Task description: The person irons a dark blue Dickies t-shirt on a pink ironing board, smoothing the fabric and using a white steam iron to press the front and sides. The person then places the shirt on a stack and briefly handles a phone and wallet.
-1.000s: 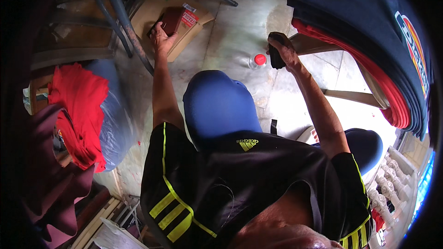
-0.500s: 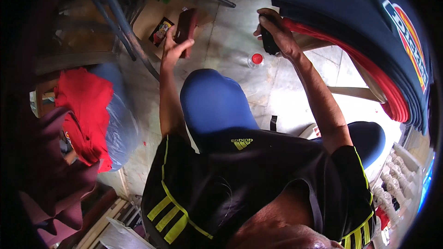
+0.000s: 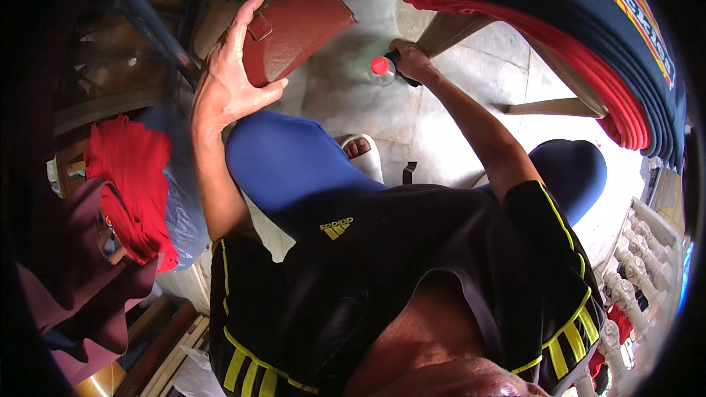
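My left hand (image 3: 224,84) is raised with a reddish-brown leather wallet (image 3: 305,26) in its grip. Its thumb lies below the wallet and the fingers run up along the left edge, by a small clasp tab. Farther off and lower, my right hand (image 3: 413,61) is closed round a black, flat, oblong object (image 3: 401,72), mostly covered by the fingers; its kind does not show. Just left of that hand a clear plastic bottle (image 3: 380,73) with a red cap stands on the tiled floor, close to the black object.
Navy and red cloths (image 3: 529,29) hang over a wooden-legged stand (image 3: 559,107) at the right. Dark metal legs (image 3: 151,18) rise at the upper left. Red fabric (image 3: 129,184) and a bluish plastic bag (image 3: 187,224) lie left of my knee. A white balustrade (image 3: 632,265) is at the lower right.
My left hand has brought the wallet up nearer and tilted its broad face into view. The right hand has moved down and left, beside the bottle. A sandalled foot now shows between my knees.
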`<state>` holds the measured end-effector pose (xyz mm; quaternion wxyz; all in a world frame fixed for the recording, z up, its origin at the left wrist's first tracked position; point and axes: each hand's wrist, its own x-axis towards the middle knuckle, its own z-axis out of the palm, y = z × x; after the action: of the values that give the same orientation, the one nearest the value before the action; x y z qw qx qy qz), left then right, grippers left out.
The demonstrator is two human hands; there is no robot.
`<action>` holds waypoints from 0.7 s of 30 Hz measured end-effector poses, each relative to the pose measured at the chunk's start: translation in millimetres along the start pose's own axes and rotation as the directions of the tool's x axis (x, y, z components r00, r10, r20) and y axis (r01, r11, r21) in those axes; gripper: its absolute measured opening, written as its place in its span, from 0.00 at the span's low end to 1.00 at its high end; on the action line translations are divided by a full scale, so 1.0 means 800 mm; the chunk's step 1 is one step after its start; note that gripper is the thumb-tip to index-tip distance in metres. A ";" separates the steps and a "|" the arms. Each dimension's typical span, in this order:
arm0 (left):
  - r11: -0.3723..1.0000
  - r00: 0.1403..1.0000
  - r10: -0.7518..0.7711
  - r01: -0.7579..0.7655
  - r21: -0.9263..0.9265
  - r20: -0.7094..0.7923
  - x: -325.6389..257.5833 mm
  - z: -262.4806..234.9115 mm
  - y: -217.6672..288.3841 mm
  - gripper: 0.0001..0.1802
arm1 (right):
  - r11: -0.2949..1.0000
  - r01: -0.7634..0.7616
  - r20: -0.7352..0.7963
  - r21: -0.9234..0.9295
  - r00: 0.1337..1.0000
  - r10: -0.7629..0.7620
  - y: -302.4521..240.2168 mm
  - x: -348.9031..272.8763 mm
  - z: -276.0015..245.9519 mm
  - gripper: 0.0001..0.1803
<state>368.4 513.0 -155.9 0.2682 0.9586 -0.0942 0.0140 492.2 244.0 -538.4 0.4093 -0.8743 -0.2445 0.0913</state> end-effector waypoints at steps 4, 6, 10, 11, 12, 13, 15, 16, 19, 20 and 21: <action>0.989 0.994 0.067 -0.077 0.126 0.083 -0.004 -0.004 0.021 0.58 | 0.989 0.092 -0.002 -0.114 0.996 -0.093 0.013 -0.009 0.015 0.17; 0.981 0.991 0.028 -0.052 0.186 0.127 -0.001 0.003 0.029 0.57 | 0.978 0.093 -0.044 -0.189 0.994 -0.103 0.009 -0.016 0.013 0.20; 0.967 0.985 0.076 -0.111 0.228 0.153 0.003 0.019 0.022 0.56 | 0.947 0.315 -0.184 -0.059 0.929 -0.321 -0.055 0.011 -0.043 0.23; 0.966 0.981 0.088 -0.127 0.226 0.175 0.006 0.022 0.022 0.56 | 0.939 0.341 -0.171 -0.039 0.924 -0.342 -0.080 0.023 -0.070 0.23; 0.965 0.975 0.106 -0.148 0.218 0.195 0.010 0.025 0.021 0.56 | 0.932 0.363 -0.159 -0.027 0.918 -0.362 -0.104 0.034 -0.097 0.22; 0.957 0.970 0.129 -0.177 0.229 0.207 0.011 0.029 0.020 0.56 | 0.930 0.331 -0.113 0.161 0.942 -0.315 -0.146 0.038 -0.125 0.23; 0.939 0.954 0.182 -0.241 0.247 0.237 0.011 0.036 0.020 0.56 | 0.836 0.206 0.003 0.508 0.971 -0.241 -0.244 0.028 -0.176 0.26; 0.936 0.951 0.195 -0.254 0.245 0.239 0.008 0.038 0.022 0.56 | 0.846 0.168 0.138 0.506 0.953 -0.271 -0.271 0.025 -0.188 0.27; 0.921 0.940 0.225 -0.291 0.260 0.255 0.006 0.035 0.032 0.56 | 0.812 0.145 0.346 0.566 0.852 -0.393 -0.301 0.021 -0.191 0.32; 0.914 0.936 0.225 -0.299 0.274 0.269 0.007 0.033 0.036 0.56 | 0.855 0.069 0.490 0.513 0.795 -0.358 -0.299 0.028 -0.197 0.32; 0.908 0.934 0.220 -0.301 0.290 0.280 0.006 0.029 0.039 0.56 | 0.803 0.059 0.431 0.593 0.819 -0.379 -0.296 0.026 -0.193 0.31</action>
<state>366.9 474.4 -159.5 0.0870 0.9629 -0.2503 -0.0512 481.9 279.9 -257.8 0.5690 -0.6209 -0.4138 0.3456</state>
